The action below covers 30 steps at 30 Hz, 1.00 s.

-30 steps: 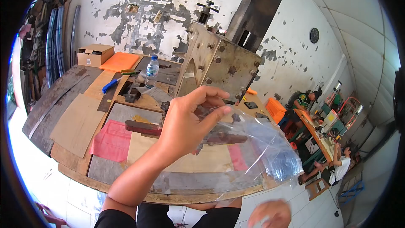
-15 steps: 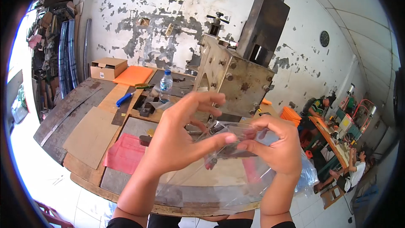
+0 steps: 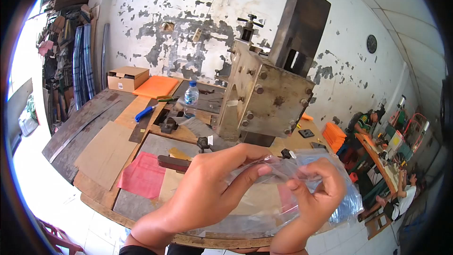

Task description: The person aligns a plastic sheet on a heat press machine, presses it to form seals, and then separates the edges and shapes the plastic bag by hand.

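Observation:
Both hands pinch one clear plastic sheet [image 3: 250, 210] above the front of the workbench. My left hand [image 3: 212, 186] is closed on its edge with thumb and fingers. Close by on the right, my right hand [image 3: 316, 189] holds the gathered plastic between thumb and curled fingers. The sheet hangs below and between the hands, over a tan board [image 3: 172, 184] and a pink cloth [image 3: 144, 175]. Behind my left hand lies a dark red bar [image 3: 173, 163]. A stack of clear blue-tinted plastic [image 3: 348, 203] lies right of my right hand.
A heavy metal press [image 3: 271, 97] stands behind the hands. A water bottle [image 3: 191, 98], blue cutter [image 3: 145, 113], orange sheets [image 3: 156, 86] and cardboard box [image 3: 127, 79] are at the back left. Two people [image 3: 365, 123] [image 3: 406, 196] sit at the far right, near another bench.
My right hand has come up from below the bench edge to the plastic and closed on it. My left hand has lowered and closed its fingers on the sheet. The view has shifted.

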Motion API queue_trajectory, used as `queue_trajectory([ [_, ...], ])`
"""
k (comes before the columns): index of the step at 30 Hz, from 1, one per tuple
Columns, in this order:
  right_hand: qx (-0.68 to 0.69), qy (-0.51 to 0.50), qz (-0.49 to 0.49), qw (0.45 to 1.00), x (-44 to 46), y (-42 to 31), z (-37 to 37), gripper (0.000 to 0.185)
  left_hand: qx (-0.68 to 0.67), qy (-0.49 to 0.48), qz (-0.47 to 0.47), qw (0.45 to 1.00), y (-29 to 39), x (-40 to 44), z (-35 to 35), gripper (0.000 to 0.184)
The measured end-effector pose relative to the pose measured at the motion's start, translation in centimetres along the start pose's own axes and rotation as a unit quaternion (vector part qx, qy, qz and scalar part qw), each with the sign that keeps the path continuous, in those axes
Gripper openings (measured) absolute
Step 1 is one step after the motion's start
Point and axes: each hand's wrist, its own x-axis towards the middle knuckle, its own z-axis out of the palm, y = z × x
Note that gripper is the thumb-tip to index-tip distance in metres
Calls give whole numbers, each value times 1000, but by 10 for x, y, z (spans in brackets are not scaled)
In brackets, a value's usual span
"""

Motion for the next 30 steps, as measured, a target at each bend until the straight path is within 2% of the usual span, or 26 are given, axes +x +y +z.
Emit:
queue_trajectory([
  [2, 24, 24, -19, 999, -1, -7, 5, 35, 65, 73, 83, 992, 7, -4, 3, 19],
  [3, 49, 46, -40, 997, -3, -10, 8, 33, 65, 67, 81, 992, 15, -8, 1, 19],
  [4, 49, 49, -38, 997, -5, -13, 11, 33, 156, 78, 111, 978, 25, -12, -4, 21],
  [5, 98, 31, -3, 995, -7, -16, 15, 31, 243, 89, 141, 956, 29, -14, -6, 23],
  [6, 147, 12, 32, 989, -9, -17, 17, 29, 253, 140, 176, 941, 25, -14, -2, 28],
  [7, 146, 14, 35, 989, -10, -15, 17, 29, 253, 137, 175, 942, 25, -14, -3, 28],
  [9, 226, -70, 128, 963, -10, -7, 18, 29, 334, 157, 185, 911, 25, -10, -8, 27],
  [11, 214, -94, 161, 959, -5, -2, 13, 30, 342, 150, 205, 905, 13, 0, -9, 23],
  [12, 199, -115, 196, 953, -3, 0, 12, 32, 266, 120, 171, 941, 7, 6, -7, 19],
  [14, 197, -104, 185, 957, 0, 6, 17, 33, 128, 62, 94, 985, -9, 12, -4, 12],
  [15, 193, -95, 173, 961, 3, 9, 18, 35, 127, 60, 96, 985, -14, 14, -2, 12],
  [17, 178, -94, 152, 968, 6, 9, 16, 35, 103, 16, 12, 995, -20, 16, 4, 12],
  [22, 159, -92, 132, 974, 6, 13, 11, 31, 71, -19, 19, 997, -26, 16, 16, 16],
  [24, 196, -82, 192, 958, 4, 15, 9, 27, 60, -22, 28, 998, -26, 17, 17, 16],
  [27, 218, -72, 214, 949, 5, 20, 11, 27, 28, -26, 5, 999, -28, 18, 17, 15],
  [30, 175, -82, 171, 966, 6, 27, 12, 27, 29, -23, 23, 999, -38, 19, 17, 13],
])
